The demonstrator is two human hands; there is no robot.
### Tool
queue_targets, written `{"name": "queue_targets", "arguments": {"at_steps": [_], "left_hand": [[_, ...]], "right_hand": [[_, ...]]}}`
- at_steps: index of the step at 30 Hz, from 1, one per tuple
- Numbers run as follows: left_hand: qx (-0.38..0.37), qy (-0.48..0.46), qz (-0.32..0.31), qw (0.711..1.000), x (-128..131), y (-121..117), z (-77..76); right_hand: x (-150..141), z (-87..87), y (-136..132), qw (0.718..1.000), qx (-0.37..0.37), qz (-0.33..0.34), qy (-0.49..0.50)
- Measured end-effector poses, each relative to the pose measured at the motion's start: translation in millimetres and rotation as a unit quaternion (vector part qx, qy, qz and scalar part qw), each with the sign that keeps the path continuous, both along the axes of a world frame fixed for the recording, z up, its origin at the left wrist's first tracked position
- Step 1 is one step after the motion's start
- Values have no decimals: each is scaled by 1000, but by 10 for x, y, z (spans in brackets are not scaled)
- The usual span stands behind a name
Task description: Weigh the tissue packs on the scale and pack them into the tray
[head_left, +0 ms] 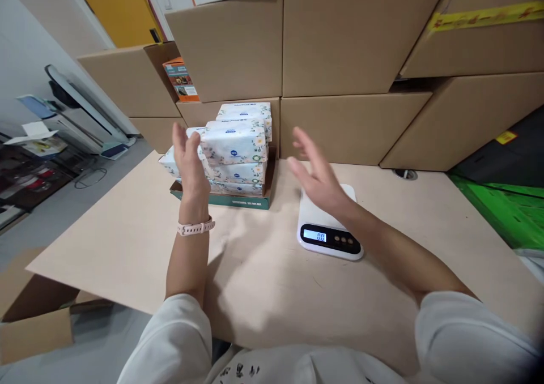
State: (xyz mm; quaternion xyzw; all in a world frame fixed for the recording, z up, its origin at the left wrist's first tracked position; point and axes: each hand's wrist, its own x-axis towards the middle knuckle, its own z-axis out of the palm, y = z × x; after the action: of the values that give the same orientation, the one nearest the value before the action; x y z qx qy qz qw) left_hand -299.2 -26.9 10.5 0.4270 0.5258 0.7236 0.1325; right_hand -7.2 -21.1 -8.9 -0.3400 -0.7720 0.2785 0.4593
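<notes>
My left hand (189,160) is raised with fingers apart, in front of the left side of several stacked tissue packs (236,143) with a floral print. It holds nothing; I cannot tell whether it touches them. The packs sit in a shallow green-edged cardboard tray (238,201). My right hand (314,171) hangs over the back of a white kitchen scale (309,209), slightly blurred, its fingers spread and nothing in them. The lit display on the scale (315,236) reads 0.0, and my right forearm covers part of its right side.
Large cardboard boxes (335,38) are stacked along the back of the wooden table (263,276). An orange printed box (181,80) stands among them. On the floor at lower left is an open carton (38,316). Green material (497,203) lies at the right.
</notes>
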Motion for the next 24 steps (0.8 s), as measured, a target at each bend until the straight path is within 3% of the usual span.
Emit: {"name": "queue_targets", "arguments": {"at_steps": [6,11,15,18,20,24], "left_hand": [[40,-40,102,993,-87,-135,234],[53,-95,90,990,-165,-86,170],[33,-120,-9,992,-274,-37,98],[-13,-130,-106,986,-343,-27,75],[-36,-116,-112,986,-360,-23,41],[-39,-24,-82,996,-298,-9,-74]], "right_hand": [[927,-24,-117,976,101,-145,126],[1173,139,-131,964,71,-170,190],[1010,212,-234,968,-1,-123,219],[696,210,-160,973,-145,33,177],[413,202,5,961,-217,108,131],[-199,174,443,954,-256,121,96]]}}
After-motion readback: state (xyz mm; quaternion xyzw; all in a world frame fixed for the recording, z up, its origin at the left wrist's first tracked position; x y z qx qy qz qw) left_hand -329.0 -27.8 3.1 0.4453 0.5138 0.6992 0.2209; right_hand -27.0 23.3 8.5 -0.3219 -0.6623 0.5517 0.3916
